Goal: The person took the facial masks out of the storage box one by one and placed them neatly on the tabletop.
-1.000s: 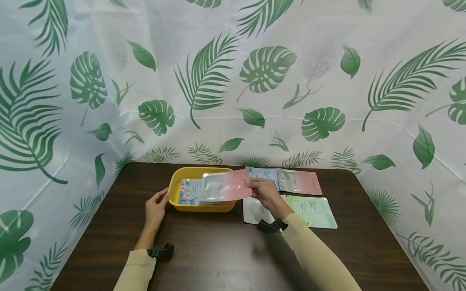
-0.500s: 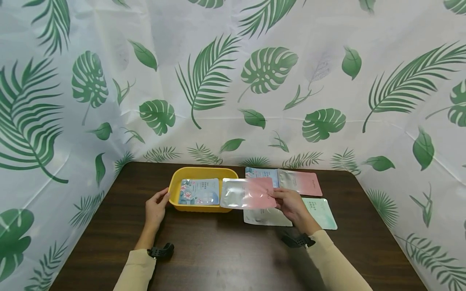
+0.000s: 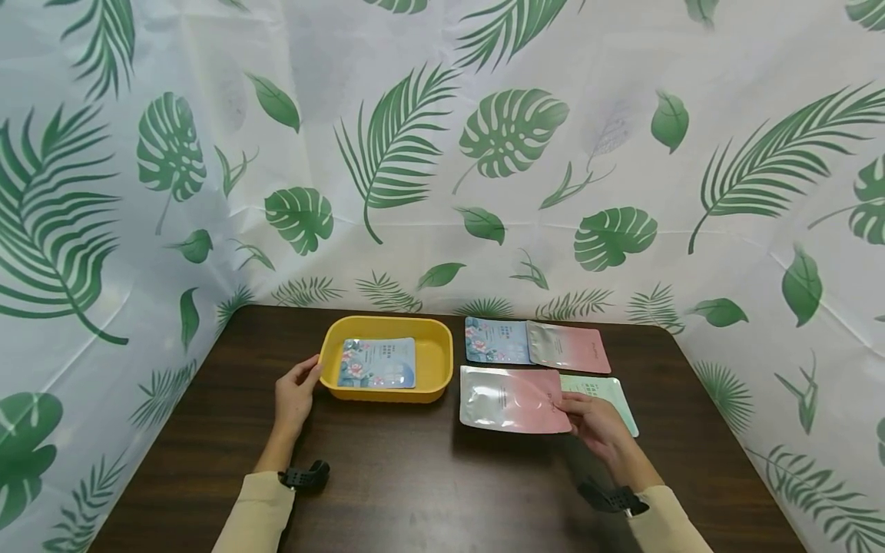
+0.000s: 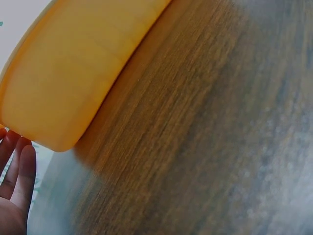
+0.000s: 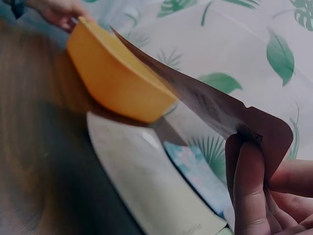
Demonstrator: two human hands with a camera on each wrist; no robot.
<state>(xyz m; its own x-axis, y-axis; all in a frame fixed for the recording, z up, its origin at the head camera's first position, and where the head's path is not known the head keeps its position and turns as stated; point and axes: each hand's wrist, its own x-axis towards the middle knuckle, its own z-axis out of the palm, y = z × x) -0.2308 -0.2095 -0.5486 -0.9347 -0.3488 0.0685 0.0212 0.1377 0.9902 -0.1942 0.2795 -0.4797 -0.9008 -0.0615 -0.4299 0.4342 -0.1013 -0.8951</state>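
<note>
In the head view my right hand [image 3: 600, 424] pinches the right end of a pink-and-silver sheet mask packet [image 3: 512, 399] between thumb and fingers. The packet is held above the table, covering a pale packet [image 5: 142, 171] that shows below it in the right wrist view. A green packet [image 3: 604, 390] lies partly behind my right hand. My left hand [image 3: 295, 395] holds the left end of a yellow basket [image 3: 434, 393], fingertips at its rim. Inside the basket lies a blue floral mask packet [image 3: 378, 363].
Behind the held packet, another blue floral packet [image 3: 496, 341] and another pink-and-silver packet [image 3: 570, 347] lie side by side on the dark wooden table [image 3: 387, 476]. A leaf-patterned cloth [image 3: 415, 153] hangs behind the table's back edge.
My right hand has carried the pink-and-silver packet from over the basket to the right and nearer to me. The blue packet in the basket is now uncovered. My left hand stays put.
</note>
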